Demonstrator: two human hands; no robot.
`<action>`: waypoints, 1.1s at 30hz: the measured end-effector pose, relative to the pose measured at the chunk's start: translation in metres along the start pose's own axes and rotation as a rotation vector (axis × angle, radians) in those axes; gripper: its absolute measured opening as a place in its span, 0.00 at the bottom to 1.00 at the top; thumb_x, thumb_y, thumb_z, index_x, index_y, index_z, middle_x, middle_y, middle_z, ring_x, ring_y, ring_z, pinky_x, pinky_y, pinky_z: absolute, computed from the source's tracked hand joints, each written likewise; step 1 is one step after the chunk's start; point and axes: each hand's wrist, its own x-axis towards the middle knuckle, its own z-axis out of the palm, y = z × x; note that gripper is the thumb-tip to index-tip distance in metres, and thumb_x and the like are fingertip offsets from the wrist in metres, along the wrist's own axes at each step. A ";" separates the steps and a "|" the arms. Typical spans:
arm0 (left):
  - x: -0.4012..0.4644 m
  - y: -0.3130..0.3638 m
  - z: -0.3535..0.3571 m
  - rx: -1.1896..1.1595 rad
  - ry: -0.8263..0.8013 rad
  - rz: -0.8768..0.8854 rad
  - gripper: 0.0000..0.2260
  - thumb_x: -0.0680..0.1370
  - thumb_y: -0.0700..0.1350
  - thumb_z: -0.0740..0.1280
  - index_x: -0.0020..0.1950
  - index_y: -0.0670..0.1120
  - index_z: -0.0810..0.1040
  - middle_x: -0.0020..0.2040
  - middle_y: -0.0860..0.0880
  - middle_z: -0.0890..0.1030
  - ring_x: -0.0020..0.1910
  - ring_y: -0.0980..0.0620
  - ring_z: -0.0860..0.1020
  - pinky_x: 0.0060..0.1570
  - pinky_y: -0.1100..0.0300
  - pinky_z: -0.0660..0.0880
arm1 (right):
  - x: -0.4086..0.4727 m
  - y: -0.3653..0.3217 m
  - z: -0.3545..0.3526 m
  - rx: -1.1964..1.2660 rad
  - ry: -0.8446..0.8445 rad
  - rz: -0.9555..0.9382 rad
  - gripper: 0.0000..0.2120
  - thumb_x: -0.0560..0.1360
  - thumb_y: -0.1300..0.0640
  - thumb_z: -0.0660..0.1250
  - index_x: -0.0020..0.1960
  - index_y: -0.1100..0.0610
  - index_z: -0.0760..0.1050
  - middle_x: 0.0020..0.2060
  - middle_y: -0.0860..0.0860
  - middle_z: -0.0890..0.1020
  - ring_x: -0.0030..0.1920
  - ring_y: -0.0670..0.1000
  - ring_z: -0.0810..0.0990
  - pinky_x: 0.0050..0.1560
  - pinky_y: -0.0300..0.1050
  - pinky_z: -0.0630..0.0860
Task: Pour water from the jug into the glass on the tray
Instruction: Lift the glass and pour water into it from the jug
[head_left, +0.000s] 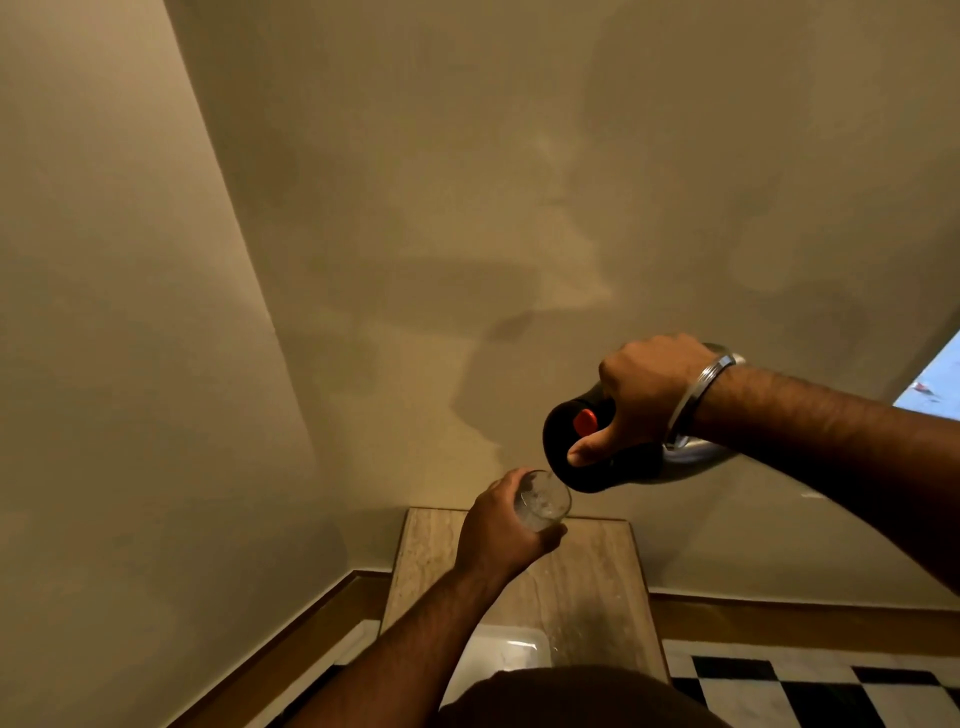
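Observation:
My right hand (647, 397) grips the jug (613, 465), a steel body with a black lid and a red button, tipped down to the left. Its black spout end hangs just over the rim of a clear glass (543, 501). My left hand (498, 530) holds that glass in the air, above the small table and away from the tray. Water is churning inside the glass. A white tray (506, 652) lies on the table below my left forearm, partly hidden by it.
A narrow marble-topped table (592, 577) stands in a corner between two beige walls. A wooden skirting runs along both walls. Black and white checkered floor (810, 686) shows at the bottom right. A metal bangle sits on my right wrist.

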 end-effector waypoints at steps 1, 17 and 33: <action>0.000 0.000 0.000 -0.001 0.005 0.001 0.34 0.63 0.60 0.78 0.66 0.56 0.72 0.58 0.56 0.79 0.53 0.59 0.77 0.51 0.60 0.78 | 0.000 0.001 0.000 0.001 0.005 -0.004 0.38 0.52 0.18 0.61 0.36 0.53 0.75 0.26 0.47 0.78 0.26 0.47 0.76 0.25 0.39 0.68; 0.001 -0.003 0.003 0.082 -0.031 -0.019 0.35 0.63 0.63 0.77 0.66 0.57 0.71 0.59 0.56 0.80 0.53 0.57 0.78 0.50 0.59 0.79 | 0.005 -0.001 0.008 0.012 -0.014 0.003 0.36 0.53 0.18 0.61 0.33 0.53 0.73 0.25 0.47 0.78 0.26 0.47 0.75 0.24 0.39 0.67; -0.005 -0.010 0.007 0.145 -0.093 -0.041 0.37 0.60 0.69 0.73 0.66 0.59 0.69 0.57 0.56 0.80 0.52 0.56 0.78 0.50 0.54 0.80 | 0.006 -0.008 0.023 0.032 -0.086 0.025 0.36 0.52 0.18 0.60 0.31 0.52 0.71 0.25 0.47 0.77 0.27 0.48 0.75 0.25 0.40 0.67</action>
